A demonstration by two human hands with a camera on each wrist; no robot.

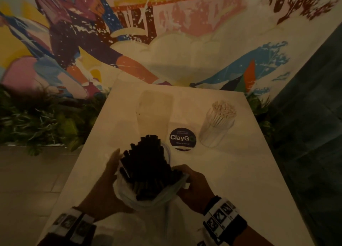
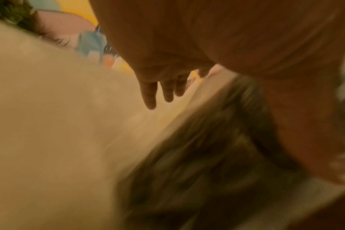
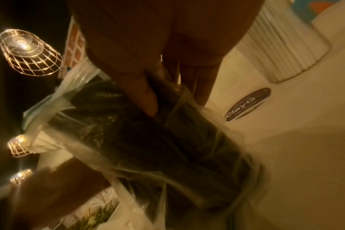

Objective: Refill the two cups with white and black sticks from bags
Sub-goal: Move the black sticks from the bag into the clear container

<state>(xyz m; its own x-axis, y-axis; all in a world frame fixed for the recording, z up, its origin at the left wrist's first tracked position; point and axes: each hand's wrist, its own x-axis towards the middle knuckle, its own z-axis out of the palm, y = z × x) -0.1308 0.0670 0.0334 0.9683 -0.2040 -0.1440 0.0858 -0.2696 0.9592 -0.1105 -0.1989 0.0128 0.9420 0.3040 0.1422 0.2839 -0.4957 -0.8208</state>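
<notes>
A thick bundle of black sticks (image 1: 146, 164) pokes out of a clear plastic bag (image 1: 148, 197) held tilted over the near middle of the white table (image 1: 240, 171). My left hand (image 1: 113, 160) lies along the bundle's left side with straight fingers (image 2: 150, 96). My right hand (image 1: 185, 173) pinches the bag (image 3: 128, 132) from the right, thumb (image 3: 148, 101) on the plastic. A clear curved rim (image 1: 167, 151) shows by the stick tips; whether it is a cup, I cannot tell. The clear ribbed cup of white sticks (image 1: 218, 123) stands at the back right.
A round dark "ClayGo" sticker (image 1: 182, 138) lies between the bundle and the white-stick cup (image 3: 282, 46). A flat, pale see-through shape (image 1: 155, 105) lies at the table's back. Green plants (image 1: 37, 116) edge the table under a painted wall. Wire lamps (image 3: 28, 52) glow in the right wrist view.
</notes>
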